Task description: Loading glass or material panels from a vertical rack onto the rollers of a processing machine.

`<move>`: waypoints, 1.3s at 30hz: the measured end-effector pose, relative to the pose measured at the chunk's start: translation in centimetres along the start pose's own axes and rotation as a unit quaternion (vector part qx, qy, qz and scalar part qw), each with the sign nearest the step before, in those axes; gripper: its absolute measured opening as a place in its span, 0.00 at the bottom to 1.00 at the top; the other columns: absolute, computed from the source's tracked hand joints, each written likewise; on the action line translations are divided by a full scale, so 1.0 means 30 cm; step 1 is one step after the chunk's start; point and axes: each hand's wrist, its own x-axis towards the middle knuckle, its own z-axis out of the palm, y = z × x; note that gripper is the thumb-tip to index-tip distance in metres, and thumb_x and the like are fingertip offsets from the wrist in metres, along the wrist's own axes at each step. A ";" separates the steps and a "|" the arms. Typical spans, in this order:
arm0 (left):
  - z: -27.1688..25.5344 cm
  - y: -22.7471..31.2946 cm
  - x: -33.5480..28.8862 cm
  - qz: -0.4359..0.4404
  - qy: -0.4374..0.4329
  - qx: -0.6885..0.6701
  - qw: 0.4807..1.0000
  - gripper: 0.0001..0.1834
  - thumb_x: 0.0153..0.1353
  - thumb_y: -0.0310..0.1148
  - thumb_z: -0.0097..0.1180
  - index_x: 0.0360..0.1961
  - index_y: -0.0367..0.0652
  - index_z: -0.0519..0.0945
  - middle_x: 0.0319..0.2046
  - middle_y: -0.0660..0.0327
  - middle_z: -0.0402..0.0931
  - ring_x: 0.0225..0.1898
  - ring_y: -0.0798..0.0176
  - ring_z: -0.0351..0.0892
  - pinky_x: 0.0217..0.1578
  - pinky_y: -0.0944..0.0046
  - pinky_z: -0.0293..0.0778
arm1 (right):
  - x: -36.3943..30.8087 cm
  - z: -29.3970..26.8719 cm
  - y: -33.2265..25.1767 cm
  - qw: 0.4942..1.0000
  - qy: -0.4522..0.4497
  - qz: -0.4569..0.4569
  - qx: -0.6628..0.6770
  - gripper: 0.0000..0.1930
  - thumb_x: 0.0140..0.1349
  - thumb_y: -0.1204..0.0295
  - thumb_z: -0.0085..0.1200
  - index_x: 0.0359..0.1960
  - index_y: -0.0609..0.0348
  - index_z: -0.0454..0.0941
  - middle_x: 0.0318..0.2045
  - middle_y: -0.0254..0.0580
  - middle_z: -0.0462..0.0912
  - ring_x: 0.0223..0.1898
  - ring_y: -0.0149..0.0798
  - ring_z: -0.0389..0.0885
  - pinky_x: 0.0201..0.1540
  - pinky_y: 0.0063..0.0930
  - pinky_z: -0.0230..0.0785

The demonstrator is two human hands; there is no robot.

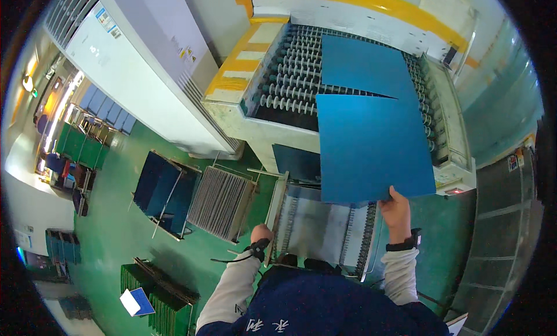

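Observation:
In my right hand (395, 208) is the near edge of a blue panel (374, 147), thumb on top and fingers beneath. The panel tilts over the front of a roller conveyor (288, 84), and its far side overlaps a second blue panel (362, 60) lying on the rollers. My left hand (261, 233) is closed at the left side of a slotted rack (313, 223) in front of me; its fingers are mostly hidden, so what they grip is unclear. A dark panel (296, 162) leans at the rack's far end, partly hidden by the held panel.
Left of the rack stand a rack of grey panels (220, 202) and a rack of dark blue panels (165, 191). Green panels (156, 289) stand at the lower left. A tall white cabinet (145, 81) rises beside the conveyor. A dark mesh screen (499, 237) borders the right.

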 end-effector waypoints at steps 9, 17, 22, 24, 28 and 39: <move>0.007 -0.015 0.000 0.027 0.009 -0.015 0.999 0.14 0.43 0.36 0.59 0.31 0.41 0.81 0.34 0.47 0.81 0.39 0.44 0.81 0.41 0.51 0.76 | 0.075 0.028 0.045 0.997 -0.024 0.056 -0.052 0.07 0.62 0.67 0.58 0.34 0.56 0.75 0.32 0.39 0.81 0.35 0.40 0.81 0.37 0.36 0.76; 0.030 -0.050 0.025 0.006 0.008 -0.041 0.999 0.11 0.42 0.35 0.59 0.28 0.41 0.82 0.30 0.48 0.81 0.37 0.45 0.81 0.39 0.52 0.76 | 0.079 0.119 0.065 0.994 -0.019 0.069 -0.080 0.10 0.61 0.65 0.59 0.33 0.58 0.75 0.29 0.43 0.81 0.29 0.39 0.81 0.31 0.33 0.76; 0.002 -0.014 -0.005 0.000 -0.011 -0.056 0.998 0.10 0.44 0.33 0.58 0.28 0.40 0.82 0.31 0.47 0.81 0.38 0.44 0.81 0.39 0.51 0.77 | 0.115 0.111 0.052 0.995 -0.026 0.056 -0.080 0.10 0.62 0.65 0.58 0.33 0.58 0.75 0.30 0.46 0.82 0.28 0.37 0.81 0.31 0.32 0.76; -0.005 -0.008 -0.010 0.005 -0.013 -0.038 0.999 0.10 0.45 0.33 0.58 0.28 0.40 0.82 0.31 0.47 0.81 0.38 0.44 0.81 0.40 0.51 0.77 | 0.114 0.126 0.042 0.995 -0.040 0.031 -0.083 0.10 0.62 0.65 0.58 0.34 0.58 0.75 0.30 0.46 0.82 0.28 0.37 0.80 0.31 0.32 0.75; 0.004 -0.021 -0.007 0.007 0.002 -0.037 0.999 0.09 0.46 0.33 0.58 0.28 0.40 0.82 0.31 0.47 0.81 0.37 0.44 0.81 0.40 0.51 0.77 | 0.127 0.153 0.031 0.995 -0.043 0.036 -0.084 0.09 0.62 0.66 0.57 0.35 0.58 0.74 0.31 0.46 0.82 0.27 0.36 0.79 0.31 0.31 0.75; 0.050 -0.074 0.040 0.042 -0.006 -0.031 0.999 0.19 0.40 0.44 0.72 0.27 0.42 0.82 0.28 0.52 0.81 0.33 0.51 0.81 0.37 0.54 0.77 | 0.193 0.173 0.009 0.993 -0.067 0.031 -0.096 0.08 0.61 0.65 0.59 0.33 0.55 0.76 0.32 0.46 0.83 0.27 0.35 0.79 0.31 0.31 0.73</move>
